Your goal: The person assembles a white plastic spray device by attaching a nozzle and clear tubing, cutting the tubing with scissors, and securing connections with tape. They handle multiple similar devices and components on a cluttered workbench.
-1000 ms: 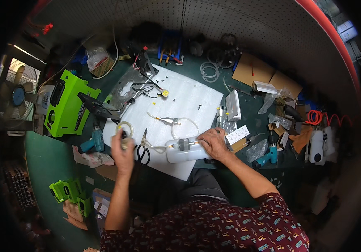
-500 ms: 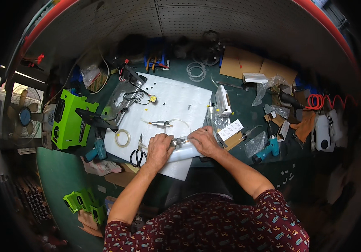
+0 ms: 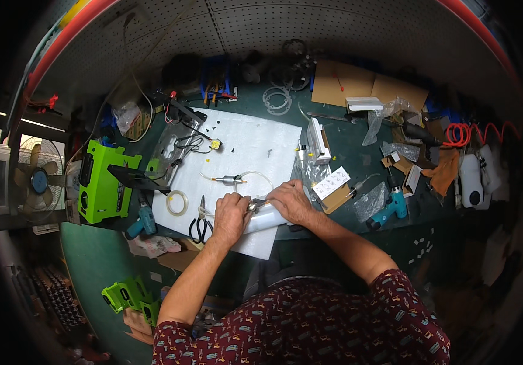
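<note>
Both hands are closed on a small silver metal cylinder [image 3: 255, 205] just above the near part of a white foam sheet [image 3: 261, 143]. My left hand [image 3: 232, 214] grips its left end, and my right hand [image 3: 290, 202] pinches around its right end; the fingertips partly hide it. Beyond them lies a second silver cylinder [image 3: 230, 179] with orange-brown ends, from which a clear tube [image 3: 261, 173] curves toward my right hand. A white rounded roll [image 3: 264, 220] lies beneath my wrists. Black-handled pliers [image 3: 199, 228] rest beside my left hand, near a coil of clear tubing [image 3: 177, 203].
At left stand a green machine housing [image 3: 103, 180], a clear panel assembly [image 3: 167, 152] and a teal power drill [image 3: 145, 220]. Toward the right are an opened small carton [image 3: 333, 190], plastic bags [image 3: 371, 204] and another teal drill [image 3: 392, 207]. Cardboard [image 3: 368, 88] lies at the back.
The whole view has shifted slightly. Both hands stay on the metal cylinder, and my right hand's fingers have turned slightly around its end.
</note>
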Tool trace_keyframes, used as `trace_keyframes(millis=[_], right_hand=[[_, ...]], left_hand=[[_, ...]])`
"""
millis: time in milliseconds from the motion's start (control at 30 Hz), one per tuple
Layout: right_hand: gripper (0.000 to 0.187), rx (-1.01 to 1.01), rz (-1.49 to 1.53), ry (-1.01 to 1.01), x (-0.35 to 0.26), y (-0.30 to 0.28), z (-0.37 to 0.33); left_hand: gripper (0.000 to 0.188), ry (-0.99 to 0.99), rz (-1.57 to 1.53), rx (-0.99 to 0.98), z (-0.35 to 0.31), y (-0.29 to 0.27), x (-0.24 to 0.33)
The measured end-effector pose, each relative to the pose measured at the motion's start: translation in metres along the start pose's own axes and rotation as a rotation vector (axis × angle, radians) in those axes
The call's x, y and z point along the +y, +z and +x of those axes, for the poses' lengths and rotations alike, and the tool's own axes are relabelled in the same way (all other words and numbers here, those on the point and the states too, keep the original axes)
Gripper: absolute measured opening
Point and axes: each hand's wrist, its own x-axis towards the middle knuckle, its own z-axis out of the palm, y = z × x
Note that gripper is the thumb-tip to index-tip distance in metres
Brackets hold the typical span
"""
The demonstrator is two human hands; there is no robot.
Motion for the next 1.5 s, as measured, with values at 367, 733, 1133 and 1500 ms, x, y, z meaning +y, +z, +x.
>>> trace_keyframes(millis=[367, 733, 1133, 1500], right_hand=[[0.014, -0.010, -0.005, 0.019, 0.001, -0.004, -0.001], [0.012, -0.014, -0.013, 0.008, 0.003, 0.001, 0.002], [0.019, -0.171, -0.107, 0.122, -0.004, -0.015, 0.010], [0.018, -0.258, -0.081, 0.101, -0.009, -0.008, 0.030]], left_hand=[[0.044, 0.025, 0.058, -0.004, 0.002, 0.002, 0.004], [0.044, -0.126, -0.402, 0.337, -0.029, 0.002, -0.024], [0.037, -0.784, -0.382, 0.955, -0.068, -0.009, -0.334], [0.048, -0.799, -0.309, 1.067, -0.099, 0.014, -0.357]])
